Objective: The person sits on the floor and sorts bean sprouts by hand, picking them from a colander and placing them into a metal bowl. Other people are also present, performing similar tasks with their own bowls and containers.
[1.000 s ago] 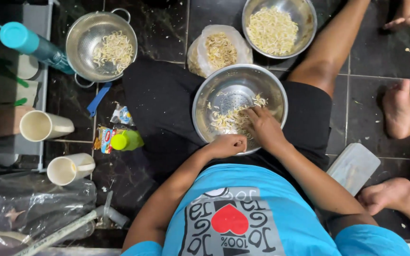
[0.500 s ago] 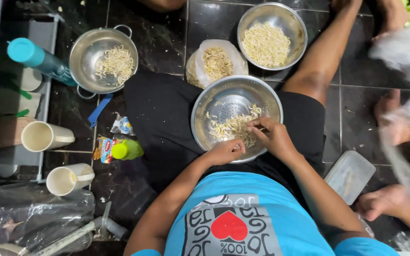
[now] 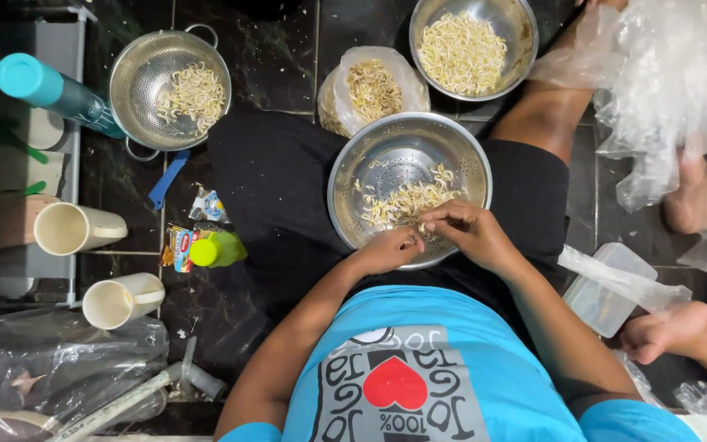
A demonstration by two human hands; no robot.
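Note:
A steel colander (image 3: 353,176) rests on my lap and holds a thin layer of pale bean sprouts (image 3: 407,200). My left hand (image 3: 390,250) and my right hand (image 3: 472,233) meet over its near rim. Their fingertips touch, and both pinch a small bean sprout (image 3: 424,228) between them. My forearms reach in from the bottom of the view over my blue shirt.
A steel bowl of sprouts (image 3: 472,45), a plastic bag of sprouts (image 3: 372,86) and a handled colander (image 3: 169,86) stand on the dark tiled floor. Left: two cream cups (image 3: 75,229), a teal bottle (image 3: 51,94), a green-capped bottle (image 3: 216,250). Right: another person's hand (image 3: 668,331), clear plastic bags (image 3: 664,98), a clear plastic box (image 3: 607,286).
My hands have drawn together at the colander's near rim, the right one pulling back from the sprout pile. At the right, a clear plastic bag has come into view and moved.

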